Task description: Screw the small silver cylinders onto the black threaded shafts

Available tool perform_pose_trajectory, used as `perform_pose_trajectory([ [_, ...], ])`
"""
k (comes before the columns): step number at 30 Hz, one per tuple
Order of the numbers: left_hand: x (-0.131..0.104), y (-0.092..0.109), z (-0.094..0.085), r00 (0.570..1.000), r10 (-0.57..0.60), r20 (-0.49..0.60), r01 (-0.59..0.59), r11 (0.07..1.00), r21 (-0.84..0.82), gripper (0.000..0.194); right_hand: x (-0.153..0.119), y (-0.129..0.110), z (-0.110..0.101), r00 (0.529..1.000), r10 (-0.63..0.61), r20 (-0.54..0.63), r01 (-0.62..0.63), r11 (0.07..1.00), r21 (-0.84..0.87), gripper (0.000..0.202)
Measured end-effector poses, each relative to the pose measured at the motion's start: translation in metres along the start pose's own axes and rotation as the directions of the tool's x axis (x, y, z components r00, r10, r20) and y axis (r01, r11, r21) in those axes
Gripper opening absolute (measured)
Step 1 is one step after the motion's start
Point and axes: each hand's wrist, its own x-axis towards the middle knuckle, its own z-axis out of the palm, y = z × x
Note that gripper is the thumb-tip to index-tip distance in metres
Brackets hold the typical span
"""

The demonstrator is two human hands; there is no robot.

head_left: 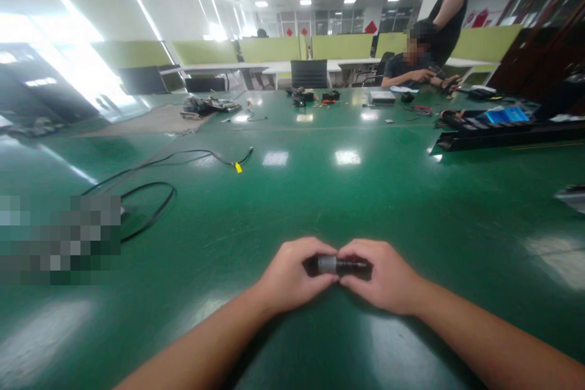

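Observation:
A small black flashlight-like cylinder [328, 265] lies crosswise between my two hands, low in the middle of the head view. A grey band runs round its left half, and its right half looks ridged. My left hand [297, 271] is closed around the left end, thumb and fingers curled over it. On the right end, my right hand [386, 274] holds it in the same way. The fingertips of both hands meet near its middle. Both ends are partly hidden by my palms. Beneath is the green table top [292, 207].
A black cable [201, 151] with a yellow tag [238, 167] lies to the left. At the right is a long black metal rail [503, 136] near blue parts [507, 114]. Electronic pieces [301, 96] lie at the far side. A seated person [406, 70] handles something; another person stands behind.

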Motion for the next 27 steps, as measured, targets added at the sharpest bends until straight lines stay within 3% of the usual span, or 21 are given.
perform_pose_trajectory([
  [18, 0.0024, -0.0026, 0.0052, 0.995, 0.04, -0.087, -0.037, 0.999, 0.026, 0.02, 0.003, 0.0065, 0.0045, 0.994, 0.108, -0.029, -0.107, 0.994, 0.029, 0.012],
  [27, 0.0013, -0.0044, 0.0064, 0.995, 0.002, -0.103, 0.0, 1.0, 0.023, 0.024, 0.0025, 0.0078, 0.002, 0.996, 0.072, -0.045, -0.072, 0.997, -0.005, 0.012],
])
